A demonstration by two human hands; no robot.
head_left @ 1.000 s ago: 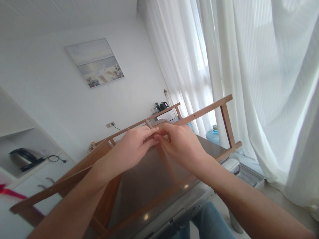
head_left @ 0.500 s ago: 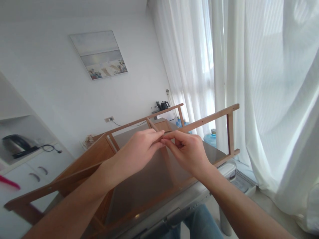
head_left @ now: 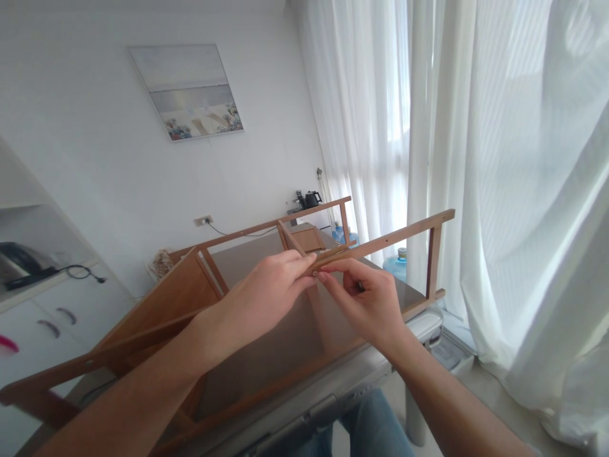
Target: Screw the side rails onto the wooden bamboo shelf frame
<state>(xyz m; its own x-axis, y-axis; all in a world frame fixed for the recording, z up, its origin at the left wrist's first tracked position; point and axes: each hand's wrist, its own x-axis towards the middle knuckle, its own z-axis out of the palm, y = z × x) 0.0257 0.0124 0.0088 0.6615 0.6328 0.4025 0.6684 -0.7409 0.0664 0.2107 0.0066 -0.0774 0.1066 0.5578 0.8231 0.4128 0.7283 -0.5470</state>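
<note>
Wooden frame [head_left: 178,289], one only, rests on the table [head_left: 266,343]. Above the table, left hand [head_left: 276,279] grips its upper rail [head_left: 404,233] with curled fingers; right hand [head_left: 364,295] has thumb and forefinger pinched at this rail, holding what, I cannot tell. Beyond the table hangs one painting [head_left: 190,92].

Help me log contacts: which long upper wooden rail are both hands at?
The near rail: left hand and right hand meet there; the far rail stands untouched.

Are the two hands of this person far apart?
No, left hand and right hand are close together at the wooden rail.
</note>
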